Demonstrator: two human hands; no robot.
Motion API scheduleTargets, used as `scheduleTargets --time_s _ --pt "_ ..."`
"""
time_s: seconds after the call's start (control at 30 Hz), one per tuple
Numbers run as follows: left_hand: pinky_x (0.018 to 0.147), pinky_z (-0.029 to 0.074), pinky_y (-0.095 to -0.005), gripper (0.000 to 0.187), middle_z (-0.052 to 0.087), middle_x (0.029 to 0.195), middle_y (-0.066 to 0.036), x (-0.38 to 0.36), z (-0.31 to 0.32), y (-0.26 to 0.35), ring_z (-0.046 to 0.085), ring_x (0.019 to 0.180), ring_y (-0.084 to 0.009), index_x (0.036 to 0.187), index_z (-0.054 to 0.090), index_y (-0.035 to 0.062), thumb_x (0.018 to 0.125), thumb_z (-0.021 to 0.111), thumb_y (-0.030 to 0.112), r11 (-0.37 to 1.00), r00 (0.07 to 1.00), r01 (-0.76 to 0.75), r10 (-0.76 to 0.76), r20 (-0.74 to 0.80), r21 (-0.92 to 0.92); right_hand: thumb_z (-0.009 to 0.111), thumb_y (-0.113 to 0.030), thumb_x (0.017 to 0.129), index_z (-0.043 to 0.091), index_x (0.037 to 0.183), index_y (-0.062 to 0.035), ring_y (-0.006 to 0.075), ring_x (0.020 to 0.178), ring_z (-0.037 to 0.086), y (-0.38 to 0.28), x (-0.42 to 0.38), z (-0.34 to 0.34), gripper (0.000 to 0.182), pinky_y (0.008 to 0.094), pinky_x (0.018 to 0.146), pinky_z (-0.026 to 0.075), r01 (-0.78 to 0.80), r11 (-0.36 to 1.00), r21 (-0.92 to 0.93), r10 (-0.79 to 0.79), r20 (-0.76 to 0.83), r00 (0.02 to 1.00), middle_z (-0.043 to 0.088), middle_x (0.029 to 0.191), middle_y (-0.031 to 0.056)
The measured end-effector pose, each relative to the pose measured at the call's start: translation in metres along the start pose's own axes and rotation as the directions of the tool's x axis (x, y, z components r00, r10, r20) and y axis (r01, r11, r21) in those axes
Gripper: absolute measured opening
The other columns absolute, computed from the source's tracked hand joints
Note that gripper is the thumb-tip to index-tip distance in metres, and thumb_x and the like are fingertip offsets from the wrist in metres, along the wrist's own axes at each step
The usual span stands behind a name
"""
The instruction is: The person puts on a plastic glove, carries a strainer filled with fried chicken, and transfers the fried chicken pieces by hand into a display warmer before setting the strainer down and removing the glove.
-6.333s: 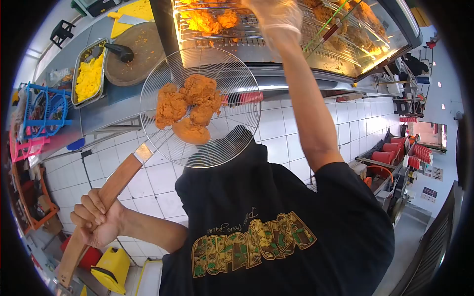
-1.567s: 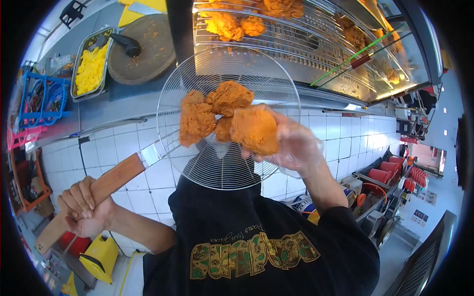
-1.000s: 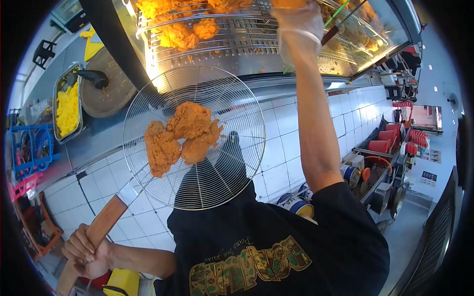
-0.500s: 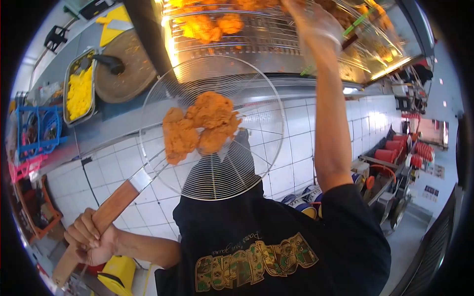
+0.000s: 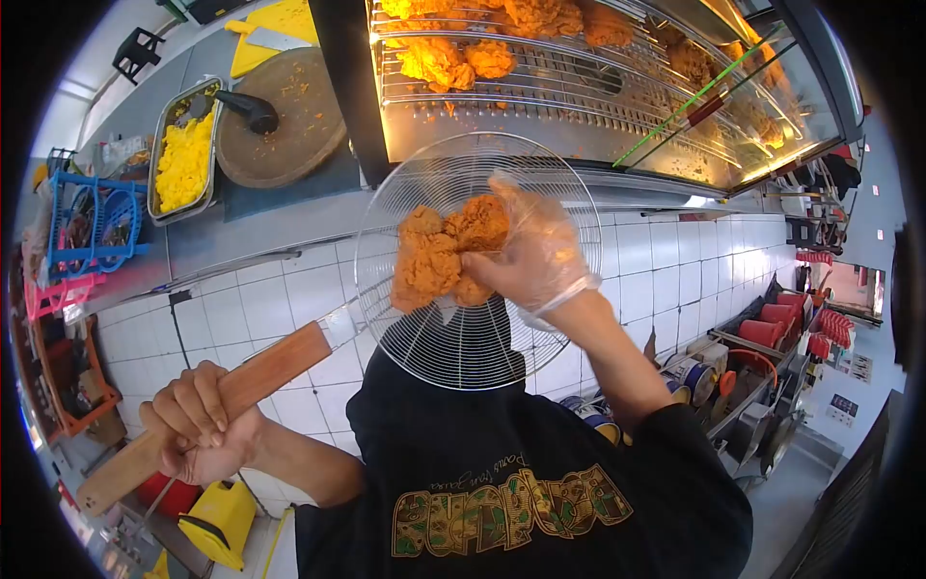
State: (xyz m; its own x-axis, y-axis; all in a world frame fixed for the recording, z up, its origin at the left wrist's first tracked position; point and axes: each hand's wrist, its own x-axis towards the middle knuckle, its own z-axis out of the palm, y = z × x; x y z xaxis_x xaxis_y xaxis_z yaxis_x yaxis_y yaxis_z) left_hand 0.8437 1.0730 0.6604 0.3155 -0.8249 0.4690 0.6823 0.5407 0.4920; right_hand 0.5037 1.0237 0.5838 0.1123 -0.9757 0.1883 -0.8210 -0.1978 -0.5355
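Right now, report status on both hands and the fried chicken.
Left hand gripping brown wooden handle. Clear-gloved right hand at orange-brown fried chicken pieces in round metal wire skimmer. Nothing visibly in the way.

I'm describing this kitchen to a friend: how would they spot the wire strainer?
Start at the lit cabinet at the top, then look just below it in the picture. The left hand grips a wooden handle that leads to the wire strainer. Unlike the cabinet's straight-barred racks, it is a wide round of fine rings.
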Motion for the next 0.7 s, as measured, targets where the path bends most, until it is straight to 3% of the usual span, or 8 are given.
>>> scheduleTargets --time_s 0.2,0.3,0.4,0.43,0.53,0.57,0.63,0.7 --pt "0.044 0.037 -0.0185 0.031 0.044 0.049 0.003 -0.005 0.001 -0.006 0.045 0.039 -0.0062 0.063 0.041 0.0176 0.075 0.07 0.02 0.999 0.999 0.033 -0.033 0.036 -0.003 0.08 -0.025 0.073 0.05 0.14 -0.0056 0.0354 0.117 0.055 -0.016 0.008 0.008 0.076 0.0452 0.099 0.049 -0.118 0.974 -0.194 0.145 0.13 0.981 0.061 0.113 0.0202" --pt "0.044 0.037 -0.0188 0.032 0.043 0.049 0.003 -0.009 -0.001 -0.008 0.044 0.039 -0.0062 0.063 0.041 0.0175 0.075 0.07 0.02 1.0 0.999 0.027 -0.027 0.028 -0.001 0.084 -0.019 0.065 0.062 0.127 -0.0051 0.0351 0.104 0.06 -0.011 0.014 0.016 0.068 0.0436 0.094 0.051 -0.09 0.99 -0.111 0.104 0.128 0.986 0.062 0.103 0.0183" --pt "0.044 0.036 -0.0192 0.032 0.043 0.049 0.003 -0.009 -0.008 -0.003 0.043 0.039 -0.0064 0.063 0.04 0.0171 0.075 0.07 0.02 1.0 1.0 0.002 -0.002 0.005 -0.002 0.084 -0.019 0.067 0.065 0.12 -0.0024 0.03 0.105 0.062 0.002 0.019 0.006 0.059 0.0408 0.093 0.052 -0.1 0.994 0.035 0.096 0.112 0.989 0.064 0.111 0.0164" --pt "0.044 0.036 -0.0193 0.032 0.043 0.049 0.003 -0.011 -0.01 -0.002 0.042 0.039 -0.0065 0.063 0.04 0.017 0.075 0.07 0.02 1.0 1.0 -0.005 0.005 -0.007 0.0 0.085 -0.022 0.069 0.065 0.12 -0.0018 0.0287 0.107 0.062 0.008 0.02 0.004 0.059 0.0399 0.094 0.053 -0.175 0.95 0.258 0.138 0.155 0.978 0.064 0.114 0.0159" --pt "0.043 0.034 -0.0195 0.032 0.042 0.048 0.003 -0.013 -0.016 0.005 0.04 0.039 -0.007 0.062 0.04 0.0169 0.075 0.07 0.019 1.0 0.999 -0.019 0.019 -0.039 -0.003 0.081 -0.035 0.08 0.058 0.129 -0.0003 0.0244 0.116 0.061 0.028 0.027 -0.01 0.065 0.0386 0.097 0.054 -0.421 0.574 0.702 0.189 0.387 0.902 0.059 0.132 0.0158" --pt "0.043 0.034 -0.0195 0.032 0.042 0.048 0.003 -0.014 -0.018 0.007 0.04 0.039 -0.0072 0.062 0.04 0.017 0.075 0.069 0.019 1.0 0.999 -0.023 0.022 -0.047 -0.008 0.081 -0.034 0.081 0.055 0.132 -0.0008 0.0265 0.116 0.061 0.027 0.027 -0.012 0.066 0.0405 0.098 0.054 -0.447 0.289 0.846 0.12 0.432 0.894 0.057 0.134 0.0166" --pt "0.043 0.036 -0.0188 0.032 0.042 0.046 0.002 -0.015 -0.021 0.01 0.042 0.038 -0.0071 0.061 0.038 0.0171 0.075 0.067 0.016 0.999 0.998 -0.032 0.032 -0.057 0.002 0.079 -0.032 0.084 0.048 0.138 -0.0018 0.0307 0.115 0.062 0.024 0.024 -0.016 0.069 0.0443 0.1 0.053 -0.425 -0.343 0.838 -0.031 0.442 0.896 0.053 0.138 0.0183" --pt "0.042 0.036 -0.0182 0.032 0.041 0.045 0.002 -0.017 -0.024 0.011 0.042 0.037 -0.0069 0.06 0.037 0.0172 0.075 0.065 0.014 0.999 0.997 -0.04 0.041 -0.067 0.011 0.076 -0.032 0.085 0.042 0.143 -0.0025 0.0375 0.118 0.061 0.034 0.027 -0.004 0.074 0.048 0.093 0.059 -0.465 -0.522 0.715 -0.247 0.396 0.885 0.052 0.136 0.0222"
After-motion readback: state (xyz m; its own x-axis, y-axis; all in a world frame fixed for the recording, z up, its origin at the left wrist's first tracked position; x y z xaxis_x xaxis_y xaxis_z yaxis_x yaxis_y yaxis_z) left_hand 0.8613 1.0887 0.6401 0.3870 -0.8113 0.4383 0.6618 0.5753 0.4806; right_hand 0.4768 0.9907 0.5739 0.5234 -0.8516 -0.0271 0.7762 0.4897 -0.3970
